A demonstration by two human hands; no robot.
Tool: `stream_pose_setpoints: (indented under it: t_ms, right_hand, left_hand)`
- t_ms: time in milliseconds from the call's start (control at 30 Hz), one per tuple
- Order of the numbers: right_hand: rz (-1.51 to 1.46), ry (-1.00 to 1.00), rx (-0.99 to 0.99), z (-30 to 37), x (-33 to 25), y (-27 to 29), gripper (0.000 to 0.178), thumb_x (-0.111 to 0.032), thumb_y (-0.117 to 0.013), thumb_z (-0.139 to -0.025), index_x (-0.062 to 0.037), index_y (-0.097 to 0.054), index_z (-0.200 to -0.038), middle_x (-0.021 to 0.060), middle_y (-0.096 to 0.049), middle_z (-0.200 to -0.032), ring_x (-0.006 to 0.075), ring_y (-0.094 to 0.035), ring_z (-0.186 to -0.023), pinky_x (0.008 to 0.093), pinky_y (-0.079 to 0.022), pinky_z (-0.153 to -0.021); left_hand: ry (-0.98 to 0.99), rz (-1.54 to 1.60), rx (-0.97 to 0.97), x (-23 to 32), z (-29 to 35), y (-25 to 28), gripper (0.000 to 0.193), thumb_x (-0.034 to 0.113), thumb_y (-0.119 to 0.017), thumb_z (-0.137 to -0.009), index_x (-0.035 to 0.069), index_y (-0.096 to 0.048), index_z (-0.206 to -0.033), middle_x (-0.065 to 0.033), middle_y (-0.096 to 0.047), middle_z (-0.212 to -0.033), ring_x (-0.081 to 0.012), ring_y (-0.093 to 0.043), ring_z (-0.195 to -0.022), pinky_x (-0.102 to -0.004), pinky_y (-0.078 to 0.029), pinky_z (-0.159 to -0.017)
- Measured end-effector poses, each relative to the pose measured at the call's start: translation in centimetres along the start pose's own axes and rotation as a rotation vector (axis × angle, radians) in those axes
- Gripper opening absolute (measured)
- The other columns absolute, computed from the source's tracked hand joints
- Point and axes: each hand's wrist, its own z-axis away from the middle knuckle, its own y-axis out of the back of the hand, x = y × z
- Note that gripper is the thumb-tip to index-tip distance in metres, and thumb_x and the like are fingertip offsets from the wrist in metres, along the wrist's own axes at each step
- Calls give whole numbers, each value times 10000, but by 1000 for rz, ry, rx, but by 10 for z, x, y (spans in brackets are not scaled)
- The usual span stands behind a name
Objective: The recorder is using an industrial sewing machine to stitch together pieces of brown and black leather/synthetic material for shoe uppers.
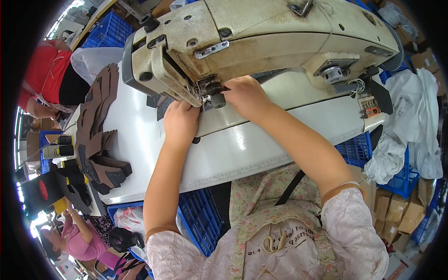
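Note:
An industrial sewing machine [261, 51] stretches across the top, its stained cream head above a white table. My left hand [179, 121] is closed on a dark grey fabric piece [161, 110], just left of the presser foot [207, 101]. Fingertips of that hand are partly hidden under the machine head. On the other side of the needle area, my right hand [246, 97] curls its fingers in close behind a round dark knob [218, 100]. Dark material shows beyond this hand too, and its fingertips are hidden by the machine.
Brown cut pieces [95, 112] lie stacked along the table's left side. A ruler strip [233, 175] runs along the front edge. Blue crates [200, 219] stand below, white cloth [406, 121] hangs at right. Two other people, in red [49, 70] and pink [84, 242], are at left.

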Motion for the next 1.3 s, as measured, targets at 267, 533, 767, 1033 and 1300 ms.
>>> stream_pose_setpoints:
  t_ms: [267,533,767,1033,1300]
  right_hand:
    - [-23,-10,28,1,0,-2,150,-199,-621,-875,-101,-702,-796,34,-612,-879,240,-630,-935,393,-500,-842]
    - [-18,-3,35,0,-1,-1,124,-190,-625,-861,-110,-704,-808,35,-627,-886,243,-637,-928,395,-500,-834]
    - [-54,15,101,-1,-1,-1,57,-97,-676,-764,-73,-707,-723,82,-660,-862,289,-641,-836,433,-492,-720]
    - [-30,-27,23,0,-1,0,123,-195,-634,-864,-110,-705,-811,44,-625,-858,255,-639,-896,394,-506,-809]
    - [-63,-39,30,1,2,-3,138,-201,-629,-871,-98,-707,-825,45,-638,-894,268,-632,-925,388,-501,-848]
  left_hand:
    - [-3,-12,-2,1,-1,3,211,13,-629,-716,98,-717,-888,-20,-674,-1009,-304,-638,-904,-399,-528,-753]
    - [-5,9,15,2,-1,3,195,14,-631,-713,85,-719,-872,-32,-675,-999,-304,-637,-912,-396,-528,-768]
    - [-10,31,25,1,-1,3,190,16,-635,-717,84,-715,-875,-38,-673,-991,-303,-636,-922,-394,-527,-774]
    - [-8,43,35,3,-2,4,182,10,-633,-712,75,-700,-869,-45,-667,-999,-311,-632,-913,-401,-524,-759]
    - [-18,48,53,3,-4,3,188,-1,-635,-694,73,-691,-858,-49,-664,-985,-315,-628,-881,-411,-524,-730]
